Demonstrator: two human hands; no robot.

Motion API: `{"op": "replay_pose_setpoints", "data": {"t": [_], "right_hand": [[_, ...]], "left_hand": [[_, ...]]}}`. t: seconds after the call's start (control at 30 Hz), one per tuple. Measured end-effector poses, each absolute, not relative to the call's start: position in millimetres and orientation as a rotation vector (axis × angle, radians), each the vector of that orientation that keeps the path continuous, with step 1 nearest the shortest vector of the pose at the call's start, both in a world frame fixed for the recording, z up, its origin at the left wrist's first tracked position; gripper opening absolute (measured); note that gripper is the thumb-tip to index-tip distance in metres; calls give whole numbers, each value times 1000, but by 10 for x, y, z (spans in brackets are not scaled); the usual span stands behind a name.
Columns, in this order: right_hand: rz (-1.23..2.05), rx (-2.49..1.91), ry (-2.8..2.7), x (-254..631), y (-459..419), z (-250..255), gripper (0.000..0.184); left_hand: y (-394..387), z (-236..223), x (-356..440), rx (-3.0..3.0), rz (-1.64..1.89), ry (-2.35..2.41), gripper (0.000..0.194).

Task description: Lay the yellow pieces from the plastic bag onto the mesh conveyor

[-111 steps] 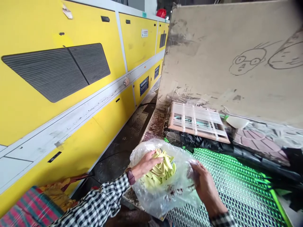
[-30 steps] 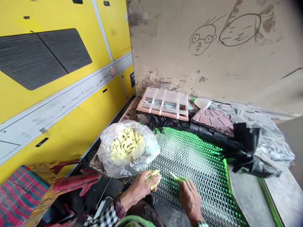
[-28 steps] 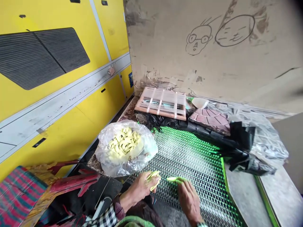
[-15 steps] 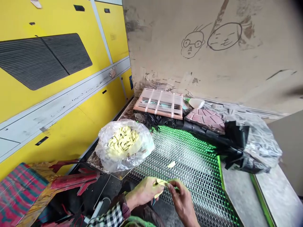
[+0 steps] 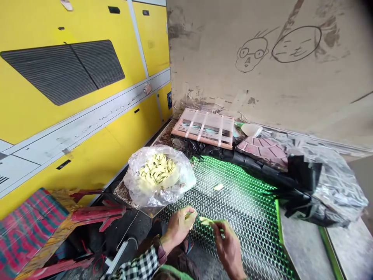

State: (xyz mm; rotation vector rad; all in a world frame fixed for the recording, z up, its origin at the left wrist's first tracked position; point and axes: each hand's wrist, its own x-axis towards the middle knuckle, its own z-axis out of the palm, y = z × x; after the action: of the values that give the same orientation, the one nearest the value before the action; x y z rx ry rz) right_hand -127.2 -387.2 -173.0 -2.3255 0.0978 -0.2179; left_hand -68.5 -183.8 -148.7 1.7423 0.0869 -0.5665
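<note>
Pinched in my right hand (image 5: 227,243) is a thin pale yellow-green curved piece (image 5: 206,221), its tip pointing left. My left hand (image 5: 179,225) is closed around one or more similar pale pieces, partly hidden by its fingers. A small gap separates the hands, both above the near edge of a metal mesh conveyor belt (image 5: 241,202). One loose pale piece (image 5: 218,187) lies on the mesh ahead of them. To the left, a clear plastic bag (image 5: 183,177) stands open with a heap of pale yellow curved pieces (image 5: 157,169) in it.
A yellow machine cabinet (image 5: 140,132) rises on the left; a cardboard panel (image 5: 210,66) stands behind. Across the belt's far end lie a wrapped frame (image 5: 204,128), black plastic (image 5: 256,167) and a pink patterned slab (image 5: 262,151). A red wooden stool (image 5: 99,213) stands at left.
My hands have drawn apart, the right one taking a pale piece away from the left. The view has turned slightly left, and the loose piece on the mesh has stayed put.
</note>
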Motion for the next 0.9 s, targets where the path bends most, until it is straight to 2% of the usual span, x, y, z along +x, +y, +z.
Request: {"op": "replay_pose_setpoints", "data": {"t": [0.13, 0.37, 0.9], "right_hand": [[-416, -2535, -24, -1248, -4046, -1942, 30], [-545, -2693, -251, -1346, -4129, -2100, 15], [-564, -2752, -383, -1502, -4223, -2138, 15]], "left_hand": [[-1811, -1460, -658, 1775, -515, 116, 39], [-1785, -1543, -750, 1710, -562, 111, 47], [-1763, -1589, -739, 1614, -605, 90, 47]]}}
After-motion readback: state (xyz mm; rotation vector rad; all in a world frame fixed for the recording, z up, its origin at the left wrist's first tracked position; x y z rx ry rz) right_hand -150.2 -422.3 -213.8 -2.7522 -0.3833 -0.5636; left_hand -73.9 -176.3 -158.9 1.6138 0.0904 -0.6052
